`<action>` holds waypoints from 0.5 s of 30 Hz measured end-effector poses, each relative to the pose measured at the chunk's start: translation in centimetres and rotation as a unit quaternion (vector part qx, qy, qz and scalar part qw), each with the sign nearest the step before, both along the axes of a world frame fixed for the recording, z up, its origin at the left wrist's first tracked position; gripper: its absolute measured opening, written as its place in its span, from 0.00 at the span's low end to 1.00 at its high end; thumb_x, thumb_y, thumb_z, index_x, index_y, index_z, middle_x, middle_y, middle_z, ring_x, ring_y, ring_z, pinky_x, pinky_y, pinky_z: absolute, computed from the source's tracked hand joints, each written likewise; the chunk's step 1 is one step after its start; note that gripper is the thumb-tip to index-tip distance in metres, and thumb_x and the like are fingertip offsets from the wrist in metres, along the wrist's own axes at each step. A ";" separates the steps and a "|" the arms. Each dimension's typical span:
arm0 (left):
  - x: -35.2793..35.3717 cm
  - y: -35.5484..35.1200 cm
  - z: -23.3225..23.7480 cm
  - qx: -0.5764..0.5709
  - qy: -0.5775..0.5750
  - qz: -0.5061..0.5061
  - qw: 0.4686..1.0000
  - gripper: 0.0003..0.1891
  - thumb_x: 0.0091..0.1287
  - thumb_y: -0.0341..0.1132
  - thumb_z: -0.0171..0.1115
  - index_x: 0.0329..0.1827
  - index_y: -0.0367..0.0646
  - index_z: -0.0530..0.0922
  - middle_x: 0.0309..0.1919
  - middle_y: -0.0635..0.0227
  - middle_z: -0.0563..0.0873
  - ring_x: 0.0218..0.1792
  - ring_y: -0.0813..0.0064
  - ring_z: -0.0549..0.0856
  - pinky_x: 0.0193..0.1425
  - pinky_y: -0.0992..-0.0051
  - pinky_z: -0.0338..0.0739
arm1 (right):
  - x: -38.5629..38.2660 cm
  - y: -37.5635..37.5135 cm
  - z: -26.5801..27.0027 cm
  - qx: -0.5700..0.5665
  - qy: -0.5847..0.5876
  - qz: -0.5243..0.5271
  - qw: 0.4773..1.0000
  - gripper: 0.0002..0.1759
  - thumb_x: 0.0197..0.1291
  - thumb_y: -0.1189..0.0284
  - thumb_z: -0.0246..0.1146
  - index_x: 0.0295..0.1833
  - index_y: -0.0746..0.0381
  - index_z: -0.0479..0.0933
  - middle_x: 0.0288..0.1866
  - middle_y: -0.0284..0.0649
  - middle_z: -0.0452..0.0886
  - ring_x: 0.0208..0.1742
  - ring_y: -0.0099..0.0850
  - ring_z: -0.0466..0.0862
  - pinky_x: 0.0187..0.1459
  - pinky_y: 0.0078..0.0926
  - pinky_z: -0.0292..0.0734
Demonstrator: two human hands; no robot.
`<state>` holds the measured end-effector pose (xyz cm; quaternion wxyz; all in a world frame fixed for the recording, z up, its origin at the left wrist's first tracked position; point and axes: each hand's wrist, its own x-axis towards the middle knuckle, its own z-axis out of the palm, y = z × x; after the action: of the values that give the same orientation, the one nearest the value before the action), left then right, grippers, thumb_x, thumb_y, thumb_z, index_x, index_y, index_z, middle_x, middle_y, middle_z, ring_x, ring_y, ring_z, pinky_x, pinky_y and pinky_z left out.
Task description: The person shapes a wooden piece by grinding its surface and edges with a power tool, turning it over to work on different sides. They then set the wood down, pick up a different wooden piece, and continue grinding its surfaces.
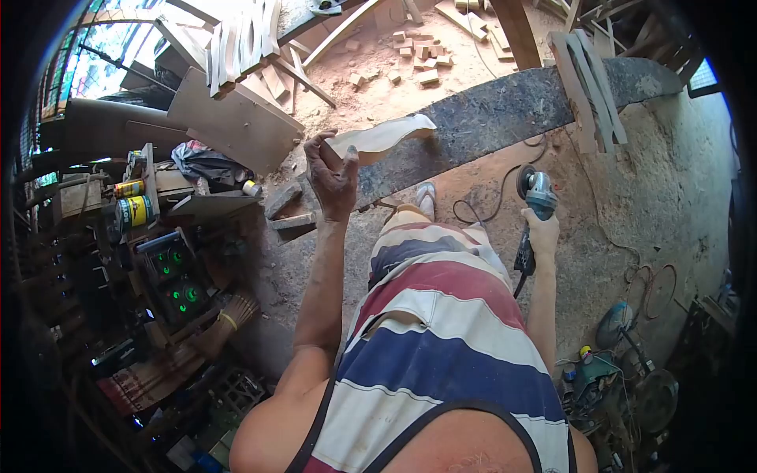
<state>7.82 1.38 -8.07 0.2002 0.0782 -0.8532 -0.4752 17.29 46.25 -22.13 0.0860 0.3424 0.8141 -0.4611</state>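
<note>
My left hand (334, 175) grips one end of a pale, curved piece of wood (384, 135), fingers and thumb wrapped around it. That piece lies over the near end of a long dark plank (489, 118), its far tip pointing right. Down at my right side, my right hand (542, 233) is closed around the body of an angle grinder (540, 197). The grinder's disc faces away from me, and its cord hangs below my hand. Between the two hands are my striped shirt and one foot on the floor.
Several curved wooden pieces (587, 91) rest across the plank's right part. Small wood blocks (426, 57) lie on the dusty floor beyond. A cable (497, 209) loops on the floor near the grinder. At left stand a yellow can (134, 211) and a speaker box with green lights (175, 276).
</note>
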 end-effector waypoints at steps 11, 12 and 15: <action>-1.4 -0.6 -0.8 -0.055 0.061 -0.002 0.997 0.24 0.65 0.29 0.74 0.64 0.40 0.79 0.61 0.55 0.89 0.60 0.57 0.89 0.72 0.59 0.81 | 0.4 -1.4 1.3 -0.008 -0.014 -0.026 1.000 0.27 0.57 0.55 0.83 0.53 0.65 0.91 0.43 0.43 0.94 0.43 0.36 0.92 0.53 0.39 0.85; -1.4 -0.7 -0.8 -0.048 0.059 0.000 0.997 0.24 0.65 0.29 0.74 0.64 0.40 0.79 0.62 0.54 0.89 0.61 0.57 0.89 0.73 0.59 0.80 | 0.4 -1.5 1.2 -0.006 -0.022 -0.027 0.999 0.27 0.57 0.55 0.83 0.52 0.65 0.91 0.43 0.44 0.95 0.43 0.37 0.93 0.53 0.40 0.86; -1.2 -0.4 -0.7 0.000 0.084 -0.012 0.996 0.23 0.65 0.28 0.74 0.63 0.40 0.79 0.62 0.54 0.89 0.61 0.57 0.89 0.73 0.60 0.80 | 0.4 -1.6 0.7 0.010 -0.029 -0.026 0.999 0.28 0.56 0.55 0.83 0.52 0.66 0.91 0.43 0.45 0.95 0.44 0.38 0.93 0.54 0.40 0.86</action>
<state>6.63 0.95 -8.79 0.2654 0.0274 -0.8342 -0.4826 17.64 44.63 -21.46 0.0939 0.3774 0.8067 -0.4450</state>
